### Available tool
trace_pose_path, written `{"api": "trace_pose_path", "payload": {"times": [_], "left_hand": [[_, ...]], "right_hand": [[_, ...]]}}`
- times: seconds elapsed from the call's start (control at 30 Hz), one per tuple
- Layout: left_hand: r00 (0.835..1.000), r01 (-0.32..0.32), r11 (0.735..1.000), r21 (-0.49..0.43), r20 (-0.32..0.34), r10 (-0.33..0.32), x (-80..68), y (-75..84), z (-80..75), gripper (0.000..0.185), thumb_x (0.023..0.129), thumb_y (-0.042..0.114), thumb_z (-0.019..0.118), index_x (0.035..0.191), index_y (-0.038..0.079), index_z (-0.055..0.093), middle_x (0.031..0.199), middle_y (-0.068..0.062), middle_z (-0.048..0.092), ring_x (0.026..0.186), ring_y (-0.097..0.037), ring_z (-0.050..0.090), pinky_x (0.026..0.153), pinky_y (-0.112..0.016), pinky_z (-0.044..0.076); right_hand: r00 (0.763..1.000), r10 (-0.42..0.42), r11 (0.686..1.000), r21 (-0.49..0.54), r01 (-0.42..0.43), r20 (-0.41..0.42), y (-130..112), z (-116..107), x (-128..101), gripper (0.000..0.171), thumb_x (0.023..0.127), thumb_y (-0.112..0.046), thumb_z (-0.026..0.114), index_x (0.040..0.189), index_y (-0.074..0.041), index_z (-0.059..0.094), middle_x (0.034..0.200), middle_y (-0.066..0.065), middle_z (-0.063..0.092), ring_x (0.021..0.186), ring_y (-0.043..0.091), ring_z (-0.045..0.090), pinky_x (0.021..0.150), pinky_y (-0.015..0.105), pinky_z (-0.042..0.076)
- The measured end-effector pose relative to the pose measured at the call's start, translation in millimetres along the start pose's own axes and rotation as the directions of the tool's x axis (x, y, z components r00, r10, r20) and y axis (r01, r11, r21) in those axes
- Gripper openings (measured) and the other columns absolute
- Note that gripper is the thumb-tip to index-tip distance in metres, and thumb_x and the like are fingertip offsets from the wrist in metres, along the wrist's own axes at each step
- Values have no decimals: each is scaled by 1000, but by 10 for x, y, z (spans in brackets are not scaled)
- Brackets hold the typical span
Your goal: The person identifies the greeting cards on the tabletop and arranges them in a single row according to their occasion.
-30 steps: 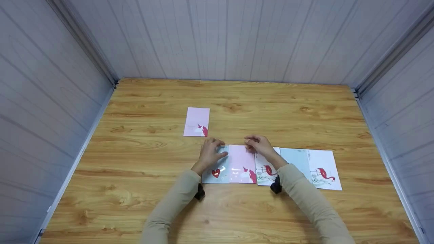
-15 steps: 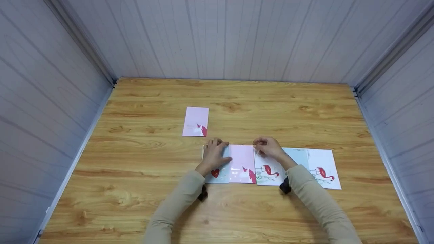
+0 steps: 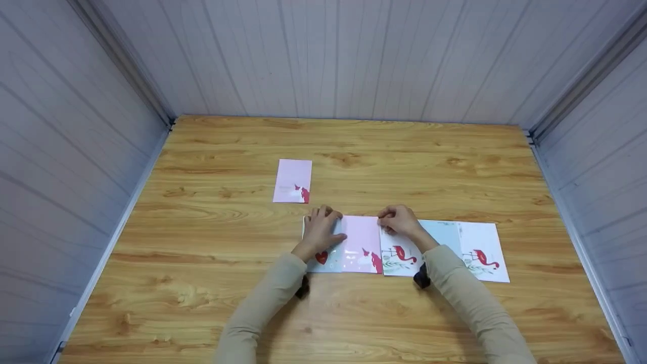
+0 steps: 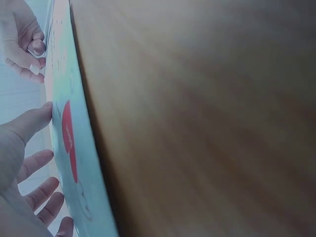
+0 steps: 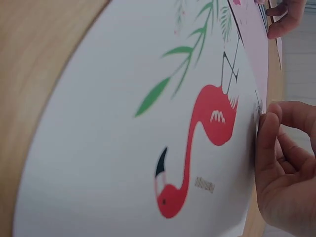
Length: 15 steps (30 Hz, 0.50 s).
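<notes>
My left hand (image 3: pixel 319 230) spreads over a light-blue card with a red heart (image 3: pixel 322 259). In the left wrist view its separated fingers lie along that card's edge. Beside it lies a pink unicorn card (image 3: pixel 360 237). My right hand (image 3: pixel 399 220) has curled fingers, with thumb and forefinger brought together at the upper left corner of a white flamingo card (image 5: pixel 123 138), right where it meets the pink one. The hand covers part of that card's top. Farther right are a blue card (image 3: pixel 442 237) and a second white flamingo card (image 3: pixel 482 253).
Another pink unicorn card (image 3: pixel 293 179) lies apart, behind and left of the row. The wooden table (image 3: pixel 202 253) is bounded by pale panelled walls (image 3: pixel 313 55) at the back and both sides.
Over the last second my right hand has shifted right, from above the pink card to the flamingo card's corner. My left hand has moved slightly right over the heart card.
</notes>
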<state>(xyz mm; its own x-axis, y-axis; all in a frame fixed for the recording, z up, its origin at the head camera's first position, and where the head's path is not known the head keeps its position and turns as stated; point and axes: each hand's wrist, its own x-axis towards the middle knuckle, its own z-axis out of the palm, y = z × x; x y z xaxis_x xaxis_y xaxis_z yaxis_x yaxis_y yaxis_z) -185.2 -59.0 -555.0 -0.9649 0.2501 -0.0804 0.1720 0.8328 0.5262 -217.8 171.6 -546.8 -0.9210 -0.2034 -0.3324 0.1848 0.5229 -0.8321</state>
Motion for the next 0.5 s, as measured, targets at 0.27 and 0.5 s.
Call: {"api": "trace_pose_path", "payload": {"times": [0.27,0.5], "left_hand": [[1000,20,999,-25,13,-20,7,0,1,45,72,36,71,110,18,57,117,-4,41,106,-22,32,85,-43,22],[1000,17,999,-37,3,-17,-3,-12,14,45,72,36,71,110,18,57,117,-4,40,106,-22,31,86,-43,22]], "right_hand": [[999,27,998,62,-25,-19,21,38,5,15,81,-9,63,93,-2,58,76,10,56,60,17,53,51,25,43],[999,31,988,151,-28,-17,25,72,8,15,81,-6,61,93,-1,53,76,9,56,60,17,54,51,25,44]]}}
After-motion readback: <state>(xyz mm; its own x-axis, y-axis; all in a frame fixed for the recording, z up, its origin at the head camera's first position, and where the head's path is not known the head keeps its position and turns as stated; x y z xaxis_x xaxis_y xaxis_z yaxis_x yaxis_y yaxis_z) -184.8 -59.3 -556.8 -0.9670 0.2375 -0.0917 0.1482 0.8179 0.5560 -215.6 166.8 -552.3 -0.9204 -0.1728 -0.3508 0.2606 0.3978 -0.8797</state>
